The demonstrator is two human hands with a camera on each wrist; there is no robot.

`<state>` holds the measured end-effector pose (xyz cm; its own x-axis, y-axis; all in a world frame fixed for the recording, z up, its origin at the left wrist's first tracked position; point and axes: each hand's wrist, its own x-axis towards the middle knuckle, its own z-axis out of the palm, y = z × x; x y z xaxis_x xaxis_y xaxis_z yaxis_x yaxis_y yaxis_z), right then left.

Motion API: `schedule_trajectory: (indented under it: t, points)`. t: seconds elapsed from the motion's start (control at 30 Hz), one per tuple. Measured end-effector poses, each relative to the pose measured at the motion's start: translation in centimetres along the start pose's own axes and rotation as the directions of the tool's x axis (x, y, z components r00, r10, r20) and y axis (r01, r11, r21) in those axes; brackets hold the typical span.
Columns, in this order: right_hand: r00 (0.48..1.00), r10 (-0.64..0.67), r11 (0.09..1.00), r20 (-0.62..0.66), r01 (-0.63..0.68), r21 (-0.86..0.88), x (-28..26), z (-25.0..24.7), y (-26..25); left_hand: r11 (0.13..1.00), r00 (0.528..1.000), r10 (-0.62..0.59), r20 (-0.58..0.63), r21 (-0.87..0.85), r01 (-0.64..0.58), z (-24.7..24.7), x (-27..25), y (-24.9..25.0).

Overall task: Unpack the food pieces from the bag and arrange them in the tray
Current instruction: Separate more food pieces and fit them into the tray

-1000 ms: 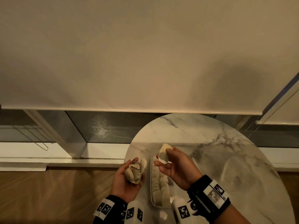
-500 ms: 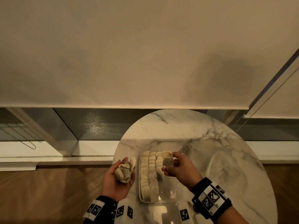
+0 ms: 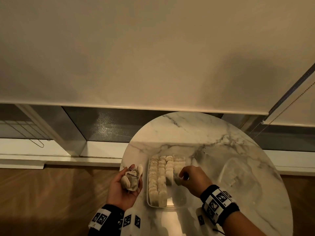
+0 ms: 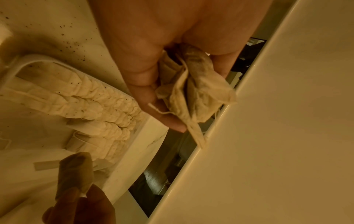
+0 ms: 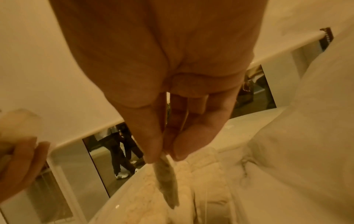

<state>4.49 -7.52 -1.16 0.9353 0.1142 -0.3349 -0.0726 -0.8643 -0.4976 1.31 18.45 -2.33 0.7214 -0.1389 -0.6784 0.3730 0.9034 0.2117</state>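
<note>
We cup a bundle of pieces [image 3: 130,180] in our left hand [image 3: 122,188] beside the tray [image 3: 175,205] (rows already fill its left side), while our right hand [image 3: 191,178] pinches one piece [image 3: 177,181] over it.

Tea bags [image 3: 157,178] cream w/ dark specks; tray [image 3: 177,204] clear. Table [image 3: 213,137] white marble, grey veins. Wristbands [image 3: 219,202] black w/ b&w square markers; floor [image 3: 51,193] brown wood.
</note>
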Motion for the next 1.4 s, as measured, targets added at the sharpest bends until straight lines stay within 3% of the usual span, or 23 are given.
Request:
schedule_trajectory:
  t: [0.2, 0.43, 0.57, 0.83, 1.4]
  points:
    - [0.996, 0.091, 0.990, 0.024, -0.087, -0.111, 1.0, 0.5, 0.4, 1.000, 1.000, -0.013, -0.003, 0.008, 0.013, -0.5, 0.1, 0.4]
    - [0.996, 0.087, 0.995, -0.031, -0.088, -0.048, 1.4, 1.9, -0.1, 1.000, 1.000, -0.019, -0.017, 0.016, 0.019, -0.5, 0.4, 1.2]
    - [0.989, 0.112, 0.992, 0.094, -0.105, -0.075, 2.1, 3.1, -0.2, 0.999, 0.999, -0.027, -0.022, 0.036, 0.028, -0.6, 0.7, 1.7]
    - [0.965, 0.151, 0.978, 0.215, -0.114, -0.177, 4.9, 5.6, -0.8, 0.998, 0.999, -0.039, -0.011, 0.039, 0.039, -1.2, 1.0, 3.0]
    - [0.979, 0.124, 0.967, 0.163, -0.082, -0.243, 9.3, 7.4, -0.3, 0.999, 0.999, -0.043, -0.015, 0.031, 0.043, -2.2, 1.1, 4.4]
